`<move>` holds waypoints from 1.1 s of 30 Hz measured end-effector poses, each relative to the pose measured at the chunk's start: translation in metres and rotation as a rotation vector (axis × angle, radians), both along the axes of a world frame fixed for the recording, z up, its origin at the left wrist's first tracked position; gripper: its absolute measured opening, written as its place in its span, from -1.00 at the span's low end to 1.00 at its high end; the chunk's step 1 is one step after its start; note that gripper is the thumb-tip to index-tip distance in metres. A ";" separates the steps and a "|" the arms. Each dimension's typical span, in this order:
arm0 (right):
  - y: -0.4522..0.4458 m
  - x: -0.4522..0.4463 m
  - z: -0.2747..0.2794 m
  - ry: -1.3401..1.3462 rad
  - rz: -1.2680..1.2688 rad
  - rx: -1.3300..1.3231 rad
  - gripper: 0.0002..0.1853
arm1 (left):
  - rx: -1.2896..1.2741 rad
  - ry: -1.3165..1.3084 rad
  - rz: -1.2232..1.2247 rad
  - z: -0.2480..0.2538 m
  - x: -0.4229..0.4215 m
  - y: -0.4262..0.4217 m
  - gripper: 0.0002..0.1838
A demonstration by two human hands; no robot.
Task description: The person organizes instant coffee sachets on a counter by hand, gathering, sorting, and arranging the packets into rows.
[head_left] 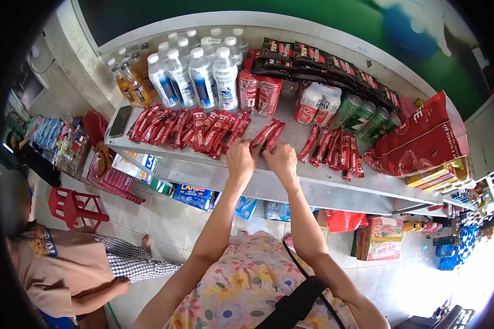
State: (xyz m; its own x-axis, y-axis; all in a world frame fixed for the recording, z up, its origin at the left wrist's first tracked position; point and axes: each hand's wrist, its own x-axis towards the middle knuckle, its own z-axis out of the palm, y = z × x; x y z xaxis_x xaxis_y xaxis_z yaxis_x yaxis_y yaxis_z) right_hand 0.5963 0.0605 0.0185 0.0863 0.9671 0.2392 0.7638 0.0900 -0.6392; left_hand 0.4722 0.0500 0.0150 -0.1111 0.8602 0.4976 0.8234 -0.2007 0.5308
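Observation:
Red coffee stick packets (266, 133) stand up between my two hands at the shelf's front edge. My left hand (240, 158) is closed, its fingertips pinching the lower end of one stick. My right hand (281, 158) pinches the lower end of another stick beside it. To the left of my hands lies a long spread of red Nescafe sticks (203, 129). A smaller group of sticks (335, 151) lies to the right. At the far right leans a large red coffee bag (422, 137), its top edge raised.
Behind the sticks stand white-capped bottles (203, 79), red cans (260, 94), green cans (365, 118) and black packs (326, 68). A phone (121, 121) lies at the grey shelf's (247, 174) left end. A person (88, 268) is at lower left, near a red stool (77, 207).

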 end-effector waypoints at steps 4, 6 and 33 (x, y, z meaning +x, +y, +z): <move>-0.016 0.028 0.017 0.012 -0.038 0.103 -0.82 | 0.030 -0.170 -0.091 0.012 0.023 0.001 -0.80; -0.027 0.046 0.038 0.013 -0.087 0.156 -0.85 | 0.047 -0.209 -0.137 0.019 0.043 0.003 -0.82; 0.019 -0.054 0.006 0.578 0.270 -0.377 -0.78 | 0.020 0.072 0.192 0.003 -0.046 0.008 -0.80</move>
